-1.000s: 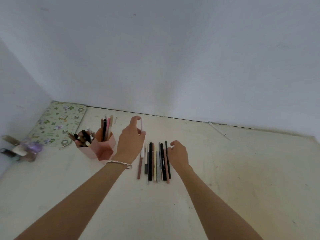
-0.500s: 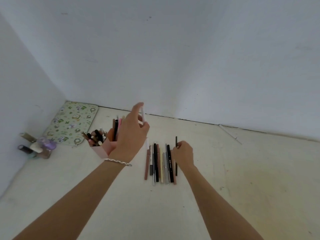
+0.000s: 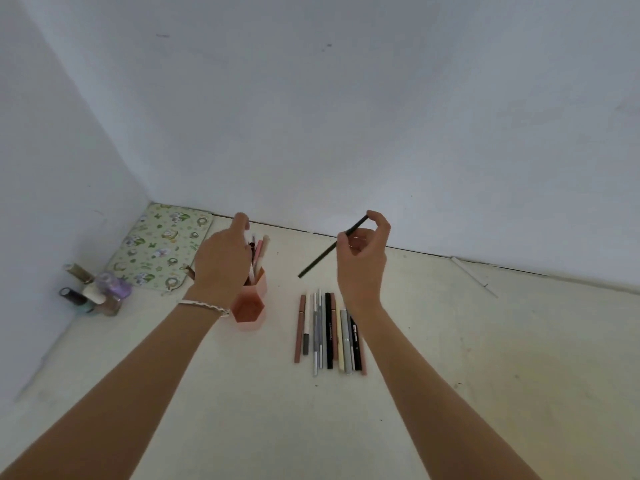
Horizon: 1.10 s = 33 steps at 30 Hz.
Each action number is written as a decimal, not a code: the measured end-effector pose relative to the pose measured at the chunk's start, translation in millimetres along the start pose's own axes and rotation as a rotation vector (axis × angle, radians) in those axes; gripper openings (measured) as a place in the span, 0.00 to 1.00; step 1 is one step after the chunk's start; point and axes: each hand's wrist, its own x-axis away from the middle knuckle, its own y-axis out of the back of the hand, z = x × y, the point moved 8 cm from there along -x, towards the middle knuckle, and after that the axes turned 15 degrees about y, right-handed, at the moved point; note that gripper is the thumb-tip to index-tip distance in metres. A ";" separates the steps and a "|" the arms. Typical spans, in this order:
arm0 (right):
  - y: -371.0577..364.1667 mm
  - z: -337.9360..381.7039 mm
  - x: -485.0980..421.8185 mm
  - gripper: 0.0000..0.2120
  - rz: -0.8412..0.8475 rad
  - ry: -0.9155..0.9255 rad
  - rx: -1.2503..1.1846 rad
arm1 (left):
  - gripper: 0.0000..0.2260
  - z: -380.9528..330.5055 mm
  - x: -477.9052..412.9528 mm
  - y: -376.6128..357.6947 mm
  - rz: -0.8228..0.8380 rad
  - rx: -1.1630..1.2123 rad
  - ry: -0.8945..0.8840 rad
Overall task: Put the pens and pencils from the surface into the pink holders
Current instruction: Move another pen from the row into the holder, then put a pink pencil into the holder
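Two pink hexagonal holders (image 3: pixel 248 308) stand left of centre on the pale surface, and the rear one has several pens in it. My left hand (image 3: pixel 221 261) hovers over the rear holder, close against a white pen (image 3: pixel 253 252) that stands in it; the grip is hidden. My right hand (image 3: pixel 362 265) is raised above the surface and pinches a thin black pencil (image 3: pixel 332 249), which slants down to the left. Below it, several pens and pencils (image 3: pixel 329 334) lie side by side in a row.
A floral green pad (image 3: pixel 162 247) lies in the far left corner, with small bottles (image 3: pixel 97 292) beside it near the left wall. A thin white stick (image 3: pixel 474 277) lies by the rear wall on the right.
My left hand moved left and down over the holder, and the white pen now stands in it. My right hand lifted the black pencil off the row.
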 end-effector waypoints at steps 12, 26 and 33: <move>-112.1 11.5 57.2 0.11 0.458 0.362 0.239 | 0.13 8.2 10.5 54.1 -0.136 0.313 0.042; 83.8 -60.8 27.7 0.17 0.059 0.044 0.454 | 0.09 -6.4 89.9 -146.2 0.441 -0.058 0.166; 115.0 -83.4 43.0 0.14 0.131 -0.064 0.496 | 0.16 -4.4 89.7 -159.7 0.499 0.175 0.364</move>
